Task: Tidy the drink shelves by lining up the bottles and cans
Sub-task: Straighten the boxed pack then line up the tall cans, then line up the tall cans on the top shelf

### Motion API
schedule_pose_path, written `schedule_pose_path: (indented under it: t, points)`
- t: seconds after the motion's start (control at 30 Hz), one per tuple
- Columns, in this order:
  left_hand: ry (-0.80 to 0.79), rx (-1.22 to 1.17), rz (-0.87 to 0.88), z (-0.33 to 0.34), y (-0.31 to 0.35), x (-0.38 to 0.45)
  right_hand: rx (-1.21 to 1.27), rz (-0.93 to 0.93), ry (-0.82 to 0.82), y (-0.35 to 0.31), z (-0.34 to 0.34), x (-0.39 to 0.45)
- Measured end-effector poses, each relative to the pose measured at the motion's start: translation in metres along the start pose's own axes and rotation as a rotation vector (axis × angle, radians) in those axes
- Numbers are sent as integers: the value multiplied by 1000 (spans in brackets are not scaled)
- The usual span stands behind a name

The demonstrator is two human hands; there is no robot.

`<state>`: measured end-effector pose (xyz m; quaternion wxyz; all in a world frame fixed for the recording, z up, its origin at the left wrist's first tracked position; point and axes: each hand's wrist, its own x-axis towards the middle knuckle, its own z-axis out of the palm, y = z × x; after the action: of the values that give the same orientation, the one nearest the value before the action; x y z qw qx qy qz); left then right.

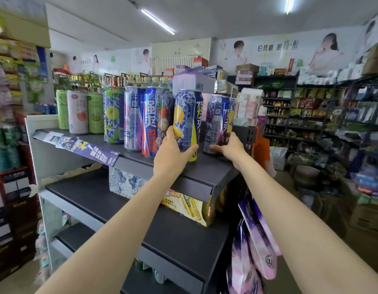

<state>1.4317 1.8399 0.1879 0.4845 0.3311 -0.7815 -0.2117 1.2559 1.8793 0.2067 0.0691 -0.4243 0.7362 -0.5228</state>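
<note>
Cans (149,122) upright in row on dark top shelf (205,166), crowded shop; left hand (173,149) grips yellow can (187,124), right hand (228,146) grips purple can (218,122).

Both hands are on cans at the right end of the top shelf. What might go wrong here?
The purple can in the right hand stands near the shelf's right end; a push could drop it. The yellow can held by the left hand could knock the red-and-blue can beside it.

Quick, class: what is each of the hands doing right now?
Left hand: grips the yellow-and-blue lemon can.
Right hand: grips the purple grape can.
</note>
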Motion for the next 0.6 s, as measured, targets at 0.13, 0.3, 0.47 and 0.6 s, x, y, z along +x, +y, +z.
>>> schedule_pose_path:
  t: [0.13,0.3,0.47,0.6]
  points:
    - [4,-5,1,1,0,1,-4,24,31,0,-1,5]
    - [7,-2,-1,1,0,1,-26,15,67,2,3,3]
    - [16,-19,0,2,-2,2,-75,24,125,3,7,4]
    - [20,-23,4,3,-2,3,-61,27,125,4,7,7]
